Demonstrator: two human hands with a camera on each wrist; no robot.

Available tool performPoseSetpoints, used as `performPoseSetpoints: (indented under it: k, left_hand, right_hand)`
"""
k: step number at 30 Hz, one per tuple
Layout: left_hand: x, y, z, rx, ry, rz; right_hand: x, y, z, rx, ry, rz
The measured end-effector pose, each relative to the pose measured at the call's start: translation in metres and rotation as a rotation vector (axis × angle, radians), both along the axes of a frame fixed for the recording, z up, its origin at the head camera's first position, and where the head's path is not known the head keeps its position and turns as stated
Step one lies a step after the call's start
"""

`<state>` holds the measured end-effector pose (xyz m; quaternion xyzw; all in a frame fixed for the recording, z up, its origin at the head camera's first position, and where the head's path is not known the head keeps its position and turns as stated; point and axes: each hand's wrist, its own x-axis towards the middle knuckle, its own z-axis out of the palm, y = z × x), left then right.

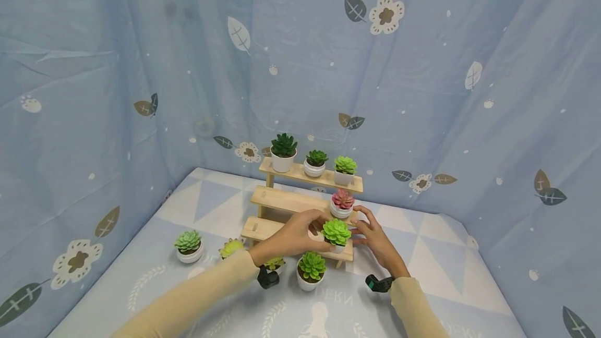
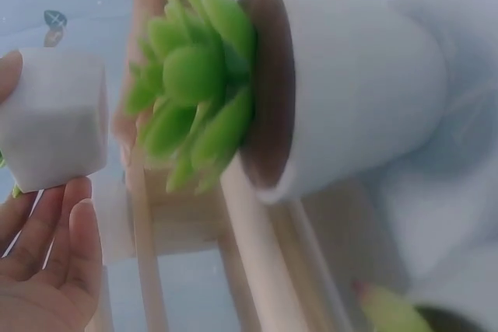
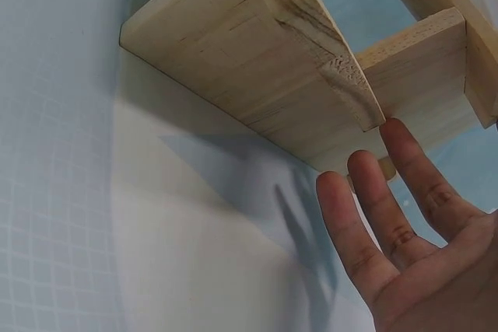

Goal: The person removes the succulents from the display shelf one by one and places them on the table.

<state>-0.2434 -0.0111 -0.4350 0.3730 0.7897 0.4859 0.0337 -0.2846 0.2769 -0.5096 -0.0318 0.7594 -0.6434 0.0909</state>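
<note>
Through my feeds, starting at the far left, I have a pale green succulent point(image 1: 188, 242) in a white pot on the tabletop point(image 1: 223, 202), then a yellowish succulent point(image 1: 231, 247) and a yellow-green succulent point(image 1: 274, 263), both partly hidden by the left sleeve point(image 1: 202, 296). Next comes the three-tier wooden shelf point(image 1: 284, 201), a dark green succulent point(image 1: 284, 146) at the left end of its top tier. Of the two hands, the left hand point(image 1: 296, 233) pinches a white pot with a bright green succulent point(image 1: 336, 232) between thumb and fingers, at the right end of the lowest tier; I can't tell whether the pot touches the board. Just in front, on the tabletop, stands another green succulent point(image 1: 311, 266). Beside it, printed letters point(image 1: 334, 297) on the cloth appear to read "DERN". Above, the top tier also carries a small dark succulent point(image 1: 316, 158) and, at its right end, a light green succulent point(image 1: 345, 165); a red succulent point(image 1: 343, 199) stands at the middle tier's right end. Rightmost, the right hand point(image 1: 377, 236) holds nothing, its fingers spread wide beside the shelf's end, with a black band point(image 1: 379, 283) at the wrist.
</note>
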Motion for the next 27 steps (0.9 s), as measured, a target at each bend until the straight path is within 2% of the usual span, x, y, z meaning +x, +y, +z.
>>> performPoseSetpoints:
  k: [6, 17, 27]
  left_hand:
    - [0.004, 0.011, -0.004, -0.031, 0.003, -0.024]
    - [0.010, 0.022, -0.016, -0.108, 0.012, -0.064]
    - [0.012, 0.031, -0.019, -0.184, 0.030, -0.114]
  right_hand:
    - [0.000, -0.001, 0.001, 0.023, 0.007, -0.012]
    - [0.002, 0.000, 0.005, 0.027, -0.018, 0.018]
    - [0.001, 0.002, 0.001, 0.010, -0.006, 0.028]
